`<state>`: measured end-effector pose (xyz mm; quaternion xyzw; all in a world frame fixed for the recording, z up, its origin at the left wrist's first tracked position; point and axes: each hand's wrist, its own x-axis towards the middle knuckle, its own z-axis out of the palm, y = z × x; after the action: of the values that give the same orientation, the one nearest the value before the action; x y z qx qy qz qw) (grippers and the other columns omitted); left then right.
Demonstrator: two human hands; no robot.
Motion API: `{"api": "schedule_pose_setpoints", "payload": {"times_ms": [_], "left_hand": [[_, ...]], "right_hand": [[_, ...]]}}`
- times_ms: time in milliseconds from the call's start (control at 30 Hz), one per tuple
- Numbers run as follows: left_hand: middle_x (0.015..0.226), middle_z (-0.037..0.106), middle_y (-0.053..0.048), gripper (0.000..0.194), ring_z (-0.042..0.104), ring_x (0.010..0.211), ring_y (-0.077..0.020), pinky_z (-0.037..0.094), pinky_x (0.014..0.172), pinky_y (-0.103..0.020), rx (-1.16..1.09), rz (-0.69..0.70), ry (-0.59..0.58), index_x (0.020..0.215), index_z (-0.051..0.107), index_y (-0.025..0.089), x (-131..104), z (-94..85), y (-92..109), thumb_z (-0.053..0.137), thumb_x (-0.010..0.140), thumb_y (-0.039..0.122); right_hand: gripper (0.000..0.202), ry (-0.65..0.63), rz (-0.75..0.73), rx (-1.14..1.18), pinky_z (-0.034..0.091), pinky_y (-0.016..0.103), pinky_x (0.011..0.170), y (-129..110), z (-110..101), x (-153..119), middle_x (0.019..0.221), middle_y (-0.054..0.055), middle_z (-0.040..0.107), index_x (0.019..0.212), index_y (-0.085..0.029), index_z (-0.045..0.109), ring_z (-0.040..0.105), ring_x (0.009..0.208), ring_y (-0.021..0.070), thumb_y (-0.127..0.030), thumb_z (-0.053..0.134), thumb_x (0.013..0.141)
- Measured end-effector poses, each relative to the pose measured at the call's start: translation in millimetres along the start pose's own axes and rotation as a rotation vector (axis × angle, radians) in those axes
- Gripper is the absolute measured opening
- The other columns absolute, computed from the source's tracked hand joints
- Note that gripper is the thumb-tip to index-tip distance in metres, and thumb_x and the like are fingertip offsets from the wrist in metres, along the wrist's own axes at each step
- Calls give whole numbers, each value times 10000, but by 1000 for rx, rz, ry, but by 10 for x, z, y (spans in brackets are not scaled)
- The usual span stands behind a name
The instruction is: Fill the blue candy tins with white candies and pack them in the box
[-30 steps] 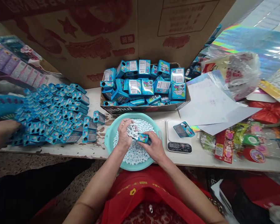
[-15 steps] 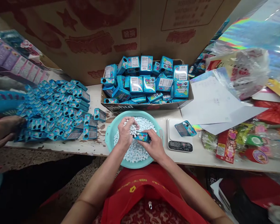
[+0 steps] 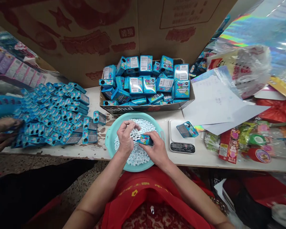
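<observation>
1. While the right hand (image 3: 155,147) pinches a small blue carton (image 3: 145,139) between thumb and fingers, the left hand (image 3: 125,136) sits half-curled just beside it, white candies (image 3: 137,158) at its fingers; whether it grips any, I cannot tell.
2. Both hands and the pinched carton are over the turquoise basin (image 3: 108,141), which holds the candies and stands on the worktop (image 3: 101,153).
3. Right of the basin, another carton (image 3: 187,129) lies tilted on a scale (image 3: 182,148).
4. Behind the basin, an open box (image 3: 120,109) brims with larger blue packs (image 3: 149,85).
5. At far left, a co-worker's hand (image 3: 1,135) is beside piled cartons (image 3: 53,117).
</observation>
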<state>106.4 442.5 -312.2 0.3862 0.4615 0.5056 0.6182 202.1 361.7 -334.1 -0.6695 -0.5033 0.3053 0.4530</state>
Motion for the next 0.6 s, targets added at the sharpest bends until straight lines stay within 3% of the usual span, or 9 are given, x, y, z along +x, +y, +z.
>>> {"api": "schedule_pose_setpoints", "payload": {"times_ms": [133,433,600], "left_hand": [[634,601,-3,162,578,581,-125,470,626,-268,-10,-57,22,689,567,162,6,28,-10,634,743,300],[576,572,6,174,568,528,-126,452,523,-243,-37,-56,-23,694,549,166,13,58,42,625,756,310],[561,575,5,179,520,457,-101,418,465,-218,-43,-129,-76,725,568,165,5,24,-10,620,755,334]], "right_hand": [[238,17,16,14,464,336,768,32,3,-8,904,34,610,940,-228,587,587,881,216,-248,690,726],[256,15,28,47,450,313,758,31,-1,15,907,24,593,953,-226,581,580,879,202,-214,692,723],[241,-9,53,65,452,317,757,63,65,51,897,20,602,932,-225,593,581,868,199,-211,697,715]]}}
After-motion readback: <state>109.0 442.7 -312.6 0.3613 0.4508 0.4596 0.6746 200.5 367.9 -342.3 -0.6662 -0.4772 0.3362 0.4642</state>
